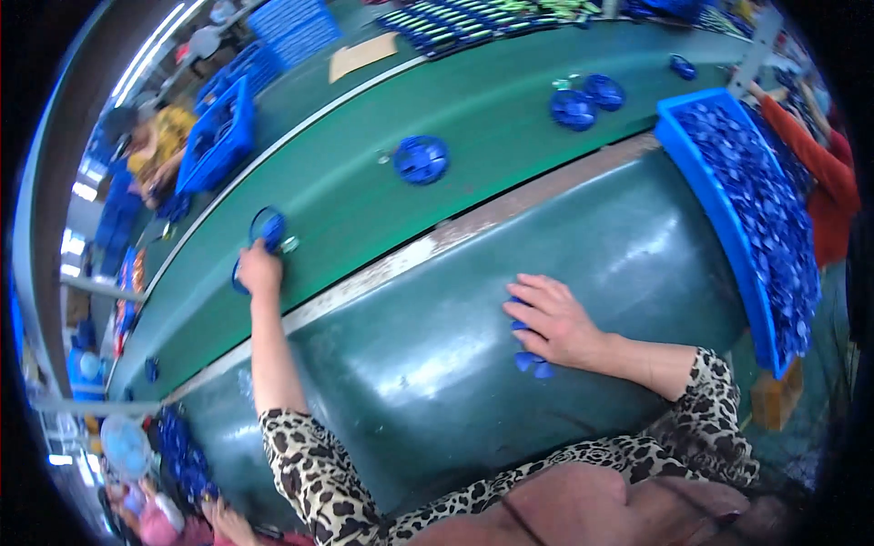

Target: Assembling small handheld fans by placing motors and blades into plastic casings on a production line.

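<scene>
My left hand (260, 269) reaches over the green conveyor belt (341, 214). Its fingers close on a blue round part (271, 229) with a thin ring-shaped rim; a clear little piece (290, 244) lies beside it. The fingertips are partly hidden. On the dark green tabletop (428, 364), my right hand (555, 320) has its fingers curled over several small blue bladed pieces (533, 365). Some of these show between the fingers and below the hand, while the palm hides the others.
Further along the belt lie another blue round part (421, 160) and a pair (574, 108) close together. A blue crate (760, 237) heaped with small blue pieces borders the table at right. Other people work across the belt (159, 146), at far right (824, 196) and lower left (159, 519).
</scene>
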Available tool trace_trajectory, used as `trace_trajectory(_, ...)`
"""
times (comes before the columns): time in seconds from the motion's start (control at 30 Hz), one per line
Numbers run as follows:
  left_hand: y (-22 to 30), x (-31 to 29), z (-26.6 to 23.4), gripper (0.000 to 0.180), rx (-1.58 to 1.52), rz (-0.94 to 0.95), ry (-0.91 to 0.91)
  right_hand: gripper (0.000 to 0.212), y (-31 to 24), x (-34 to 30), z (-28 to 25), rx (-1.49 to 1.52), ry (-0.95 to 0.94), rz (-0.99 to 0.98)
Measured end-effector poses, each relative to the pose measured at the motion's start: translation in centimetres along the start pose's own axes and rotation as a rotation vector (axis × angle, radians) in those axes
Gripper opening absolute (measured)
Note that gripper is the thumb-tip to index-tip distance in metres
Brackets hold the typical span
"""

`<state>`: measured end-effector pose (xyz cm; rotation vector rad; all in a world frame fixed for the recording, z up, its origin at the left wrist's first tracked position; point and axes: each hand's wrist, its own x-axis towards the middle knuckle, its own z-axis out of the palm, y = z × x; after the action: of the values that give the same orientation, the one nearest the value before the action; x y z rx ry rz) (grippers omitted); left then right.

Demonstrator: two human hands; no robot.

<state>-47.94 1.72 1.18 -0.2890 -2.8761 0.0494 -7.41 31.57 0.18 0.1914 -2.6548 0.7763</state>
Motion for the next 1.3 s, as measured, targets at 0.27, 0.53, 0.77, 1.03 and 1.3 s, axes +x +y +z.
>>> trace_trajectory(0.27,2.3,-7.6,-5.3,0.02,-0.226,0.25,0.172,0.041,-1.3,-1.1,0.0,0.028,0.017,0.016)
trace_trajectory(0.53,5.6,-26.3,-12.8,0.029,-0.4,0.425,-0.01,0.035,0.7,-1.1,0.8,-0.051,0.183,-0.095)
trace_trajectory(0.77,5.6,-29.4,-15.0,0.045,-0.42,0.427,-0.285,0.027,2.2,-0.3,0.8,0.275,0.33,0.179)
trace_trajectory(1.03,10.7,-24.8,-9.5,0.026,-0.296,0.58,0.053,0.026,0.6,-1.3,-0.8,0.124,0.327,0.132)
trace_trajectory(1.3,12.2,-24.5,-8.8,0.019,-0.314,0.448,-0.158,0.032,-4.8,-5.7,-1.8,-0.235,-0.058,-0.09)
